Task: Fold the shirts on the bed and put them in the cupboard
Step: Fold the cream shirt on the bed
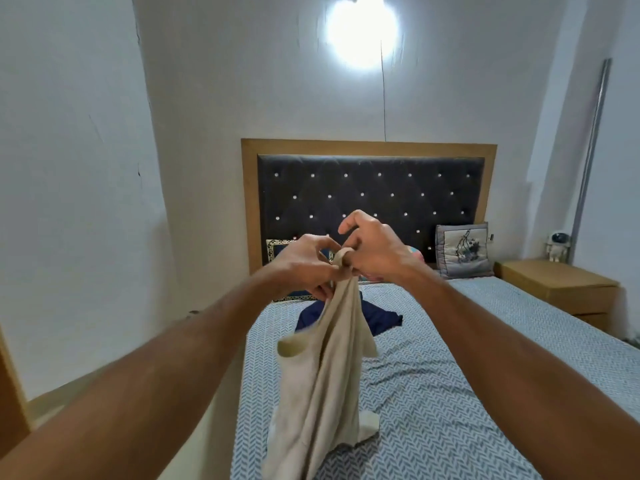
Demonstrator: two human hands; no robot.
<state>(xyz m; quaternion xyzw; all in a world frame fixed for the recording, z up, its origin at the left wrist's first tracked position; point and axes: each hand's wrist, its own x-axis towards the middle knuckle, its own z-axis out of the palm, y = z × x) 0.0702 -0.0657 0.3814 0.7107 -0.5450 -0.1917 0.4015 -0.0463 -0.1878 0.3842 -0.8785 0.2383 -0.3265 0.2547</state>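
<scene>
Beige shirt (325,368), 2 hands, navy shirt (381,318).

Dark tufted headboard (370,192) in wooden frame against white wall. Grey embroidered cushion (462,250) leaning at right. Wooden nightstand (557,289) beside, small white figurine (556,246) behind. Wall lamp (362,32) glowing above.
</scene>
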